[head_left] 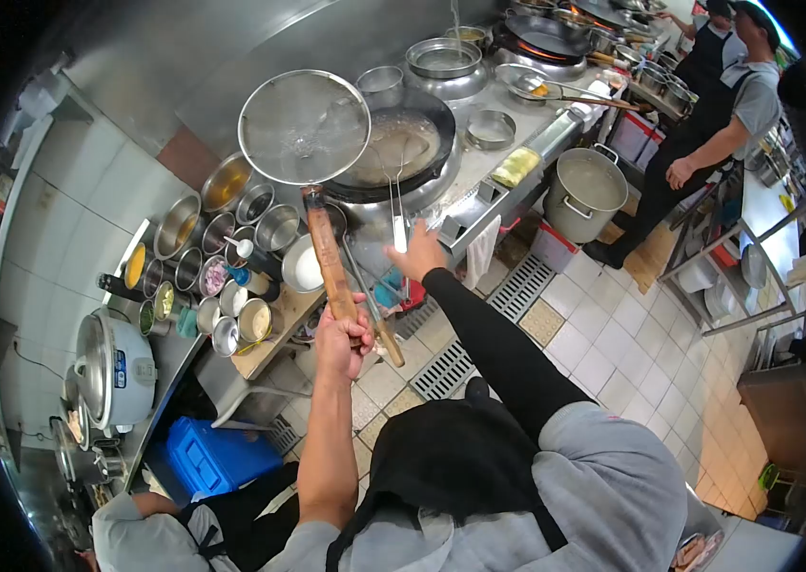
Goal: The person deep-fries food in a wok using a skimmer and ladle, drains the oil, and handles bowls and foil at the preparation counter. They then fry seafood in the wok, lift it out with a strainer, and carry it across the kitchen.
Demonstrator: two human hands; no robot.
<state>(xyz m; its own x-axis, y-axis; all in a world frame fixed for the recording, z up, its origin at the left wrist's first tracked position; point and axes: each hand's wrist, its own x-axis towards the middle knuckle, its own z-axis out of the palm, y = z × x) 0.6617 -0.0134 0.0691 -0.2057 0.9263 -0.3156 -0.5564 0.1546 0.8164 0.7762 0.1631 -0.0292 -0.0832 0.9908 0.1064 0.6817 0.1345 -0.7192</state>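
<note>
My left hand (pixel 342 338) is closed around the wooden handle of a wide mesh strainer (pixel 304 126), which is raised beside and partly over a dark wok (pixel 449 119). Cloudy liquid (pixel 408 143) lies in the wok. My right hand (pixel 419 253) is closed on the white handle of a wire utensil (pixel 393 186), whose wire end reaches over the wok's near side. A long metal tool with a wooden end (pixel 388 345) slants down between my hands.
Metal bowls of ingredients (pixel 214 276) stand left of the wok. A rice cooker (pixel 115 367) and a blue bin (pixel 220 456) are at lower left. A large pot (pixel 586 191) stands at right, near a co-worker (pixel 708 133). Another person (pixel 150 534) is at bottom left.
</note>
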